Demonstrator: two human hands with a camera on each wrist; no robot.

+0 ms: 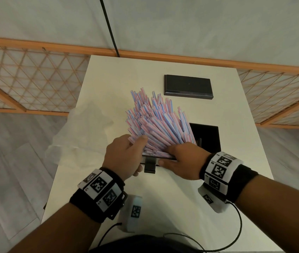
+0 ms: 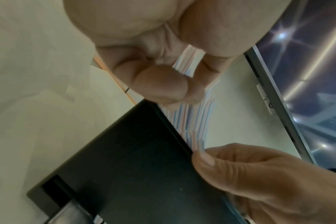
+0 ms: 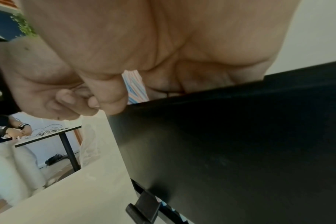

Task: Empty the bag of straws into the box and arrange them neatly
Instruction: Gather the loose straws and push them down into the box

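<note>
A thick bundle of pink-and-blue striped straws point(image 1: 156, 123) stands in the black box point(image 1: 209, 137) and fans out up and to the left. My left hand point(image 1: 126, 154) curls round the bundle's left side, its fingers point(image 2: 163, 87) bent in front of the straws point(image 2: 192, 121). My right hand point(image 1: 179, 156) holds the box's front wall point(image 3: 230, 144): the thumb point(image 2: 203, 159) lies outside and the fingers lie inside against the straws' base. A small black tab point(image 1: 149, 167) juts from the box front point(image 2: 134, 174). The empty clear bag point(image 1: 83, 132) lies crumpled at the left.
The box's black lid point(image 1: 189, 86) lies flat at the back of the white table point(image 1: 163, 198). Thin cables trail off my wrists near the front edge. A wooden lattice screen point(image 1: 35, 79) stands behind. Another person's hands point(image 3: 10, 131) work at a separate table.
</note>
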